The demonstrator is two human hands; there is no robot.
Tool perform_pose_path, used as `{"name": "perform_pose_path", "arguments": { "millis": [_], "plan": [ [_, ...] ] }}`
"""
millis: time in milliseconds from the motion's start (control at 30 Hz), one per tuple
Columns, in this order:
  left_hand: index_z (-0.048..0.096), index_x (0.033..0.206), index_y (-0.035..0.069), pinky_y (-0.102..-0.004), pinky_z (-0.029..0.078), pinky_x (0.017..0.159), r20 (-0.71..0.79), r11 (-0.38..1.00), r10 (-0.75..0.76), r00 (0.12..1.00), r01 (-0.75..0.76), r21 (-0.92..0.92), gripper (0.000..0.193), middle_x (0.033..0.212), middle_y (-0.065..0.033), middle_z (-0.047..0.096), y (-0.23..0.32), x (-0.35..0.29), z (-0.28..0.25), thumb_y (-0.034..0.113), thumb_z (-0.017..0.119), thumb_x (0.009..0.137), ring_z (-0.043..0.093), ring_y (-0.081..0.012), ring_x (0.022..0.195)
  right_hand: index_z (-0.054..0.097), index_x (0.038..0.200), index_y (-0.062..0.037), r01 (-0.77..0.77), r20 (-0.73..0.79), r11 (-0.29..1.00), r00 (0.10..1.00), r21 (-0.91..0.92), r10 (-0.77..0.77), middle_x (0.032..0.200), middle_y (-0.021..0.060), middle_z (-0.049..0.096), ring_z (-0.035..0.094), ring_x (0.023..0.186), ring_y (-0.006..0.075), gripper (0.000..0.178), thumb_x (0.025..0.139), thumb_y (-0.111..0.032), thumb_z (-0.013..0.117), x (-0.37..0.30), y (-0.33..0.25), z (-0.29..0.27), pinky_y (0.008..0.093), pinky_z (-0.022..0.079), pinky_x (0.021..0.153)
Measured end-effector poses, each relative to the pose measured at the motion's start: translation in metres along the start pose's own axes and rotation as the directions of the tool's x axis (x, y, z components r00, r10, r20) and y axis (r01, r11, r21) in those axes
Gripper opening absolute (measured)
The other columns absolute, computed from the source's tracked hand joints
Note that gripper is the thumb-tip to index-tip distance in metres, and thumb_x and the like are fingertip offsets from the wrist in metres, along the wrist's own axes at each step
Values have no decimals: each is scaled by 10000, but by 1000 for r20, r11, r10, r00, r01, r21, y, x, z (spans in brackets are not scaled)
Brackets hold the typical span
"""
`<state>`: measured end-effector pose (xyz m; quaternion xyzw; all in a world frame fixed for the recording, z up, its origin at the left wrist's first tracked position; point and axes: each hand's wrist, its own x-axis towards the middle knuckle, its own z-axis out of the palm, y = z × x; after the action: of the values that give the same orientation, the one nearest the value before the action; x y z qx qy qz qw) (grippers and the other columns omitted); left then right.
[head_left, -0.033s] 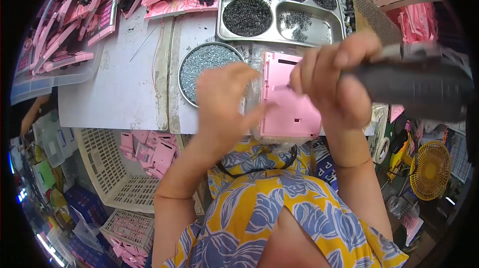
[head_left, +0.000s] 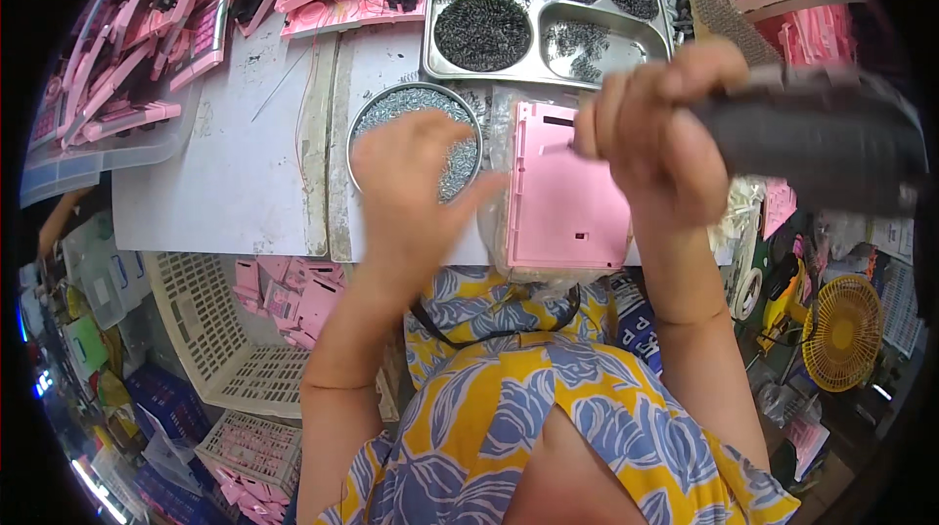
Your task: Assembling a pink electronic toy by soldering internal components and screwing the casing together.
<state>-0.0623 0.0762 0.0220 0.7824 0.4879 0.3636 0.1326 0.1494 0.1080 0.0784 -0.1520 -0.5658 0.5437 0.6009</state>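
Note:
A dark electric screwdriver [head_left: 807,142] lies across my right hand [head_left: 660,129], whose fingers are wrapped round its front end. Its thin bit, blurred, points left above the flat pink plastic panel [head_left: 572,200]. That panel rests on clear plastic wrap at the table's front edge. My left hand [head_left: 406,183] is over the round metal bowl [head_left: 479,142] of small silver screws [head_left: 458,171]. Its thumb stretches toward the panel, apart from the bent fingers. Motion smears the fingertips, and I see nothing held between them.
Behind the bowl stands a metal compartment tray [head_left: 538,48] with dark screws or springs. Pink assemblies [head_left: 201,46] with wires pile up at the far left. A plastic crate [head_left: 210,339] of pink parts is below the table, left. A yellow fan [head_left: 843,332] stands at right.
My left hand has moved left, from beside the panel to over the bowl of screws. The screwdriver's bit has shifted slightly up, away from me.

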Motion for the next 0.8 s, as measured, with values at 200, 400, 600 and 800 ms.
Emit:
{"name": "perform_pose_path", "arguments": {
  "millis": [200, 400, 600, 800],
  "plan": [
    [682, 982, 119, -478, 314, 962, 174, 978, -90, 981, 54, 202, 173, 1005, -36, 623, -51, -12, 0, 191, 740, 836, 547, -256, 1045, 523, 1092, -26, -3, -136, 992, 991, -127, -15, 608, 31, 481, 464, 508, 123, 142, 958, -43, 567, 16, 56, -23, 345, 477, 540],
    [652, 825, 105, -495, 320, 949, 140, 958, -133, 981, 91, 273, 94, 985, -37, 610, -60, -9, 8, 179, 699, 858, 537, -256, 1031, 491, 1013, -32, -61, -119, 978, 992, -199, 38, 630, 54, 496, 460, 500, 121, 130, 951, -45, 605, 10, 70, -22, 330, 460, 531],
    [655, 860, 110, -442, 319, 924, 201, 970, -50, 978, -1, 243, 119, 949, -31, 618, -59, 5, -4, 222, 689, 881, 553, -252, 985, 490, 997, -25, -92, -125, 984, 989, -150, 73, 639, 58, 498, 458, 497, 122, 149, 930, -12, 622, 6, 75, -21, 331, 442, 496],
    [671, 860, 113, -446, 317, 925, 194, 981, 34, 980, -70, 180, 155, 936, -23, 619, -61, 1, -1, 256, 730, 862, 552, -246, 988, 534, 1125, -24, 25, -13, 995, 1000, -97, -27, 618, 29, 460, 426, 482, 127, 172, 963, -70, 566, 26, 47, -22, 332, 450, 505]
  ]
}}
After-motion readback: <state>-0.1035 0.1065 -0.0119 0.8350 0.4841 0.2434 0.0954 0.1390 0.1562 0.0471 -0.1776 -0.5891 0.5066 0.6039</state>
